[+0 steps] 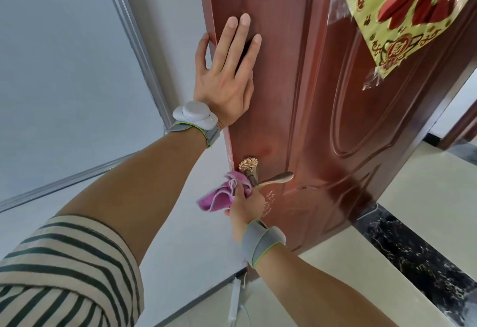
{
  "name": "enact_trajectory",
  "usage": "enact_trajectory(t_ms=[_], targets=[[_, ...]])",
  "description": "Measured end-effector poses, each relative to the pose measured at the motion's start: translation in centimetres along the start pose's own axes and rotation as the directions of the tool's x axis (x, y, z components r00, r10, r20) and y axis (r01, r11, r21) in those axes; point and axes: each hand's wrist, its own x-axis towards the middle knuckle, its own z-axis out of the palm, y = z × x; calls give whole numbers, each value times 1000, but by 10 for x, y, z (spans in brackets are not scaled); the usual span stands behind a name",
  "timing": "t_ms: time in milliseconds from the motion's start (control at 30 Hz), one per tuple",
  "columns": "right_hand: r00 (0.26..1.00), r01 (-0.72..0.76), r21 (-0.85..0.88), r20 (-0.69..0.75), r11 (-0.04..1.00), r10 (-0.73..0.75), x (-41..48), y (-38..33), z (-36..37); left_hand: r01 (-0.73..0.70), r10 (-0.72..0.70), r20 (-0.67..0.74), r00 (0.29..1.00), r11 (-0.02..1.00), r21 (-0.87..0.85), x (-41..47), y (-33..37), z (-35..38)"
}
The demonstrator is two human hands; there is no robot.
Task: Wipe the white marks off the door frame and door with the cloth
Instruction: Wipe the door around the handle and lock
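Both hands busy: left hand (227, 68) flat on the door (284, 94), right hand (246, 206) gripping the pink cloth (219, 196) beside the handle (276, 179).

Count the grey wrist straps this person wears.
2. One grey strap on the left wrist carries a white device, below the left hand flat on the door. The other strap is on the right wrist, behind the right hand gripping the pink cloth.

The left hand (227, 79) lies flat on the door (296, 110), thumb round its edge. Well below, the right hand (246, 206) grips a pink cloth (219, 196) beside the handle (277, 178).
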Motion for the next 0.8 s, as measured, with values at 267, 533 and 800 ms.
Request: enact_trajectory(t_ms=[267,533,800], targets=[[908,-409,257,25,875,417,12,17,-12,-1,2,-17,1000,1000,11,0,1,-1],[972,-232,238,80,943,219,7,15,-4,22,-21,-28,999,999,25,1,3,-1],[870,-489,146,13,860,492,34,57,-17,21,-21,-16,1000,1000,16,2,3,-3]])
